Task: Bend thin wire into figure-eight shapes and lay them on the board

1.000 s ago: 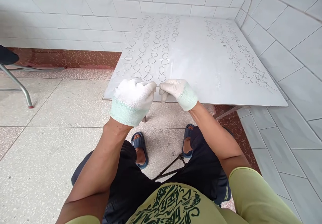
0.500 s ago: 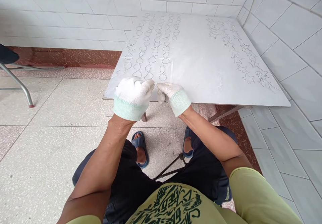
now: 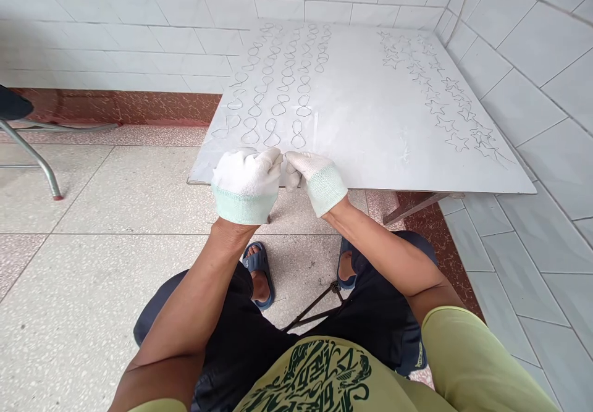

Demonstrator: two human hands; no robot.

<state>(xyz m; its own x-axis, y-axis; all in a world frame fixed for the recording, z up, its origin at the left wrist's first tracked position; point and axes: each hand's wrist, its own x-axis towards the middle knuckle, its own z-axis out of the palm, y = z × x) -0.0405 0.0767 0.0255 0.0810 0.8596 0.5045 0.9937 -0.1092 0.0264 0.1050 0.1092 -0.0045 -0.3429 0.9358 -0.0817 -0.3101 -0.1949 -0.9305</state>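
Note:
Both hands wear white knit gloves with pale green cuffs and meet at the near edge of the white tabletop (image 3: pixel 361 121). My left hand (image 3: pixel 248 174) is closed, its thumb and fingers pinched on a thin piece of wire mostly hidden by the glove. My right hand (image 3: pixel 312 171) pinches at the same spot, fingertips almost touching the left ones. Just beyond them lies a figure-eight of thin dark wire (image 3: pixel 298 143), the nearest of several set out in rows. Star-shaped wire pieces (image 3: pixel 458 143) lie along the right side, some overlapping.
White tiled walls (image 3: pixel 139 16) stand behind and right of the table. A chair with a metal leg (image 3: pixel 44 162) is at the far left. Below are the speckled floor (image 3: pixel 115 288), my sandalled foot (image 3: pixel 258 276) and a dark metal bar (image 3: pixel 310 313) between my legs.
My left wrist has turned slightly and shifted a little right. My right hand has moved slightly left, and the fingertips stay close together. The wire pieces on the table lie as before.

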